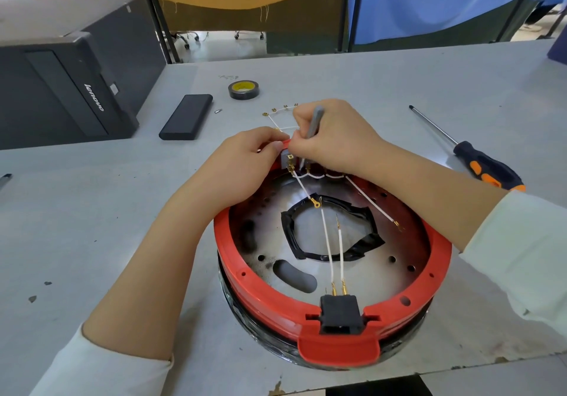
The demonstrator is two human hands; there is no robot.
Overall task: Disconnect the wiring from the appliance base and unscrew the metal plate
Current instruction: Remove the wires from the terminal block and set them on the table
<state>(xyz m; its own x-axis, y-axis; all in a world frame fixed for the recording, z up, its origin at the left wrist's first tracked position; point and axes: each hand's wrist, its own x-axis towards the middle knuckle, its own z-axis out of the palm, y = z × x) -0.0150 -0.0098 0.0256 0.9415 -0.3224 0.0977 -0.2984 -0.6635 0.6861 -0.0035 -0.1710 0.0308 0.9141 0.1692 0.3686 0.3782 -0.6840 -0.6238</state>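
The round red-rimmed appliance base (333,276) sits on the grey tabletop (399,88), its white wires (329,251) still joined at the far terminal block (290,162). Your right hand (334,137) grips a slim grey tool (314,122), tip at the terminals; your left hand (245,165) pinches the rim beside them. A slip could bend a terminal or tear a wire. The orange-and-black screwdriver (478,162) lies well apart.

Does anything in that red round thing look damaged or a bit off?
Yes. Inside the red appliance base, black tape round the central hole of the metal plate is wrinkled and uneven, with a corner sticking out. The plate also shows dark, scorch-like stains near its left edge. Several white wires lie loose with bare terminals.
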